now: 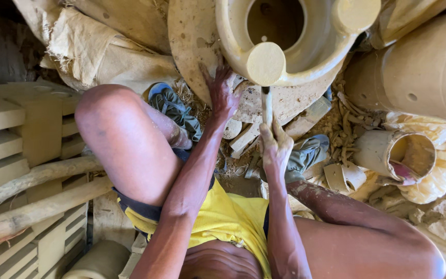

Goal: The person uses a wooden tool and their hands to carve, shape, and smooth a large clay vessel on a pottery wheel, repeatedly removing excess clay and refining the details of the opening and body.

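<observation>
A pale yellow clay vessel [311, 51] with a round opening and thick round lugs stands on a flat clay-caked disc [192, 36] at the top middle. My left hand [222, 90] presses flat against the vessel's lower side, fingers spread. Just right of it, my right hand [275, 144] grips a thin flat clay-coated tool [267, 106], whose tip touches the vessel under a round lug [265, 63]. My bare knees frame both arms.
Stacked pale clay blocks [6, 129] and wooden sticks [37, 178] lie at the left. Burlap cloth [94, 46] is at the upper left. A large clay cylinder [419, 72], a small clay pot [398, 155], clay scraps and sandals [174, 108] lie around.
</observation>
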